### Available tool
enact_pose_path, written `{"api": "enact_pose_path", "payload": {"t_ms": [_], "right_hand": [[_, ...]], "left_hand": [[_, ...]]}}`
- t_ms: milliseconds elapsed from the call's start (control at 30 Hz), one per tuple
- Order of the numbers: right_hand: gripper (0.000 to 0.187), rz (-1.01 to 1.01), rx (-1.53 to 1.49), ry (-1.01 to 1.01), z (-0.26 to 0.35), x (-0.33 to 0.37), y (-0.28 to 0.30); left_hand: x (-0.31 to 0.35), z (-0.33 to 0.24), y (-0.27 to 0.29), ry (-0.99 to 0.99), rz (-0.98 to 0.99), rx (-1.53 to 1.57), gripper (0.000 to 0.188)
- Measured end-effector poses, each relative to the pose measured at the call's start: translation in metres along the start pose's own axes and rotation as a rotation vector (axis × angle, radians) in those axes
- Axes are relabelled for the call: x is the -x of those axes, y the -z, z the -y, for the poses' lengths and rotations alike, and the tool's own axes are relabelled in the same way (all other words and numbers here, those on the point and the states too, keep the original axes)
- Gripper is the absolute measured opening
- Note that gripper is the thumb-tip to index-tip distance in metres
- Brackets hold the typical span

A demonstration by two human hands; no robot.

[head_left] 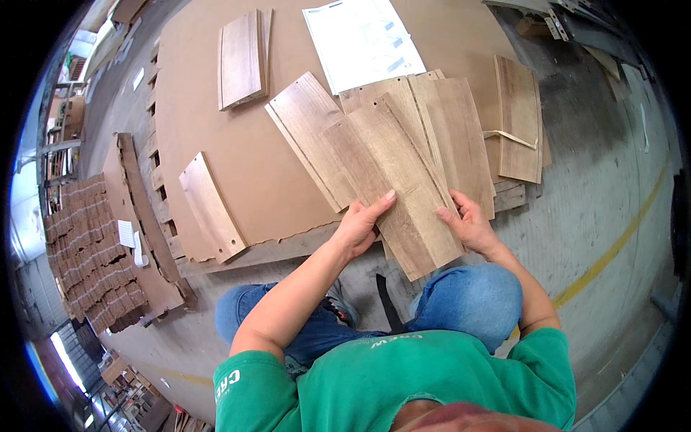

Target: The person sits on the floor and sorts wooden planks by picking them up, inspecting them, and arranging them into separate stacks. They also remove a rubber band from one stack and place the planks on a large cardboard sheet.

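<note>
A wood-grain panel [403, 189] with small holes at its far end and a groove along one side is held slantwise in front of me. My left hand [361, 225] grips its left edge, thumb on the top face and fingers underneath. On its right edge my right hand [469, 225] is closed, thumb on top. Under and beyond the held panel lie several similar boards, among them a grooved panel [306, 133] at the left and a plain panel [461, 137] at the right. The near end of the held panel hangs above my knees.
Brown cardboard [194, 93] covers a low pallet [288, 250]. On it are a printed sheet [363, 39], panels [241, 61] at the far left, a single panel [211, 209] near left, and strapped panels [520, 119] at right. Stacked corrugated cardboard [90, 252] stands left. A yellow floor line [612, 255] runs right.
</note>
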State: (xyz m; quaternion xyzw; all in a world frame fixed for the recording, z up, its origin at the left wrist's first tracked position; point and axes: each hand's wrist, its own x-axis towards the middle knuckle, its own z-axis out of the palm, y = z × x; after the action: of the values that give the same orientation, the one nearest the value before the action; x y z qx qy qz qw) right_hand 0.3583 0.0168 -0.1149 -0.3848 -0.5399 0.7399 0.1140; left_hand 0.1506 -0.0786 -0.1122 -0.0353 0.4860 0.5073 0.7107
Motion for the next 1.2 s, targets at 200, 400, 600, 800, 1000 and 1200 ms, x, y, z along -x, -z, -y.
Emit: {"api": "enact_pose_path", "payload": {"t_ms": [200, 400, 600, 800, 1000, 1200], "right_hand": [[0.038, 0.050, 0.023, -0.065, -0.008, -0.001, 0.018], [0.037, -0.742, 0.279, 0.159, -0.025, -0.012, 0.110], [0.084, -1.023, 1.052, 0.072, -0.046, -0.022, 0.201], [0.118, -0.861, 1.128, -0.423, -0.009, -0.045, 0.148], [0.114, -0.865, 1.154, -0.377, -0.010, -0.040, 0.149], [0.095, -0.803, 0.142, 0.085, 0.011, 0.004, 0.170]], "left_hand": [[-0.003, -0.009, 0.001, -0.130, -0.149, -0.120, 0.058], [0.000, -0.068, 0.035, -0.368, -0.300, -0.193, 0.044], [0.004, -0.068, 0.052, -0.386, -0.342, -0.105, 0.044], [0.013, -0.060, 0.056, -0.377, -0.364, -0.154, 0.047], [0.012, -0.055, 0.053, -0.323, -0.276, -0.122, 0.052], [0.012, -0.048, 0.038, -0.316, -0.300, -0.174, 0.055]]}}
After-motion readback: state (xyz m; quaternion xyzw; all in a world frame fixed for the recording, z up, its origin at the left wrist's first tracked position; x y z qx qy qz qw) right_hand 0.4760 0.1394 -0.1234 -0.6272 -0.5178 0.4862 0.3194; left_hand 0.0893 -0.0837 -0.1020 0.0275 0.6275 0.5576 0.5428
